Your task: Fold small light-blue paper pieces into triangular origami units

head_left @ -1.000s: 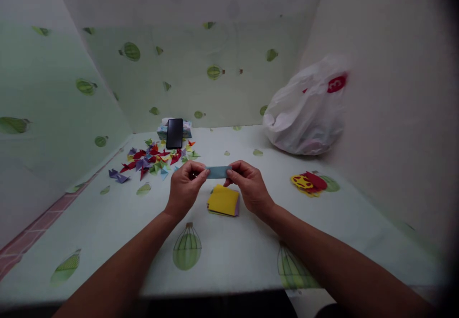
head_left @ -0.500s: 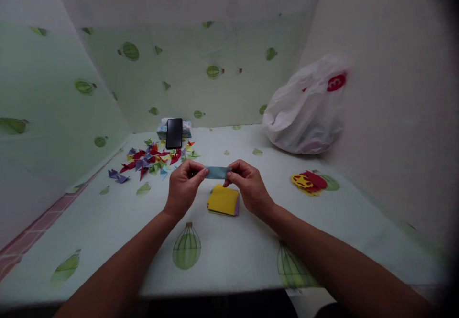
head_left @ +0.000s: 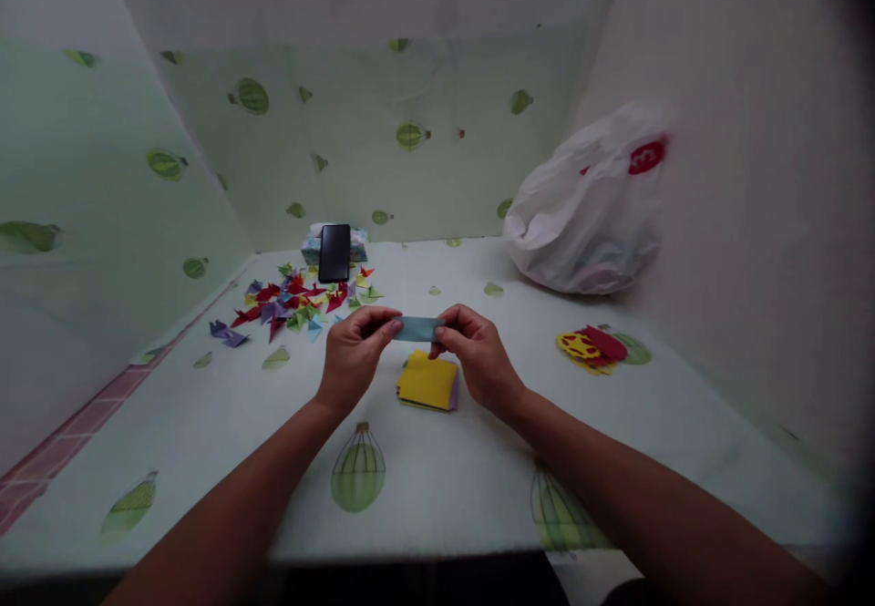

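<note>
A narrow folded strip of blue paper [head_left: 418,329] is stretched level between my two hands, a little above the table. My left hand [head_left: 356,346] pinches its left end between thumb and fingers. At the right end, my right hand [head_left: 475,351] grips it the same way, thumb in front. Just below the strip lies a stack of square paper sheets [head_left: 427,381], yellow on top, with purple and other colours showing at its edges. To the left, a heap of small folded paper cranes [head_left: 291,301] in several colours is spread over the table.
A black phone [head_left: 334,252] leans against a tissue box [head_left: 359,243] behind the cranes. A bulging white plastic bag [head_left: 581,214] stands at the back right. Red and yellow cut-out shapes [head_left: 591,349] lie to the right on the balloon-patterned tablecloth [head_left: 273,469].
The whole view has shifted very slightly. Both hands keep their pinch on the blue paper, which stays in almost the same position.
</note>
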Motion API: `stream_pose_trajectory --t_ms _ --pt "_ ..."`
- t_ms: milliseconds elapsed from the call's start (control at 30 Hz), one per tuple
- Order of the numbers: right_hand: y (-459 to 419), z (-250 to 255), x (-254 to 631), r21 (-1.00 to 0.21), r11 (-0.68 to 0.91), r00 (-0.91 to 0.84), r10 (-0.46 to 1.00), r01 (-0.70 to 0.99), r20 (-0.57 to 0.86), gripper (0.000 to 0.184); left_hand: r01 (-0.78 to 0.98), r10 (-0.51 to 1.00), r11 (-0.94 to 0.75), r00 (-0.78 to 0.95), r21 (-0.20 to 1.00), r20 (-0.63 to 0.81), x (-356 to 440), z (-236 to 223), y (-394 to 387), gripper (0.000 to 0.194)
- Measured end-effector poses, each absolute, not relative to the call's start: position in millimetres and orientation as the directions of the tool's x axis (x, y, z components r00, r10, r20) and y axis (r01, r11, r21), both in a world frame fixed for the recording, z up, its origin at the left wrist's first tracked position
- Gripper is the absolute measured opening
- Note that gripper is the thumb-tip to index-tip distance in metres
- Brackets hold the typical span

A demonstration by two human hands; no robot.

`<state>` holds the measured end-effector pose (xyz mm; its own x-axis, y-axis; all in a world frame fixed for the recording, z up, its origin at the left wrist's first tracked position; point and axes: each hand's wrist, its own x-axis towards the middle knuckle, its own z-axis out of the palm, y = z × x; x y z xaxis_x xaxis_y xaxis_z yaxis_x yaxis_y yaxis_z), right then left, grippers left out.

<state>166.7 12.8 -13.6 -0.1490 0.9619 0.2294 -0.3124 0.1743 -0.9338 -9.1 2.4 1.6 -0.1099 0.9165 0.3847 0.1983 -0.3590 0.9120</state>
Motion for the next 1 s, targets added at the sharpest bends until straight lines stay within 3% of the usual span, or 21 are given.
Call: stream_pose_trajectory --t_ms 500,1000 --pt "16.3 -20.1 169.5 -0.953 0.218 -0.205 0.943 -0.212 0.261 0.019 0.266 0.929 -0.334 -0.069 0.904 0.364 -10.0 3.1 1.6 0.015" --pt "15.4 -16.7 166.3 -0.959 0.162 -0.21 0.954 -0.233 0.212 0.022 0.238 0.939 -0.315 -0.062 0.919 0.338 -10.0 0.9 1.7 0.017"
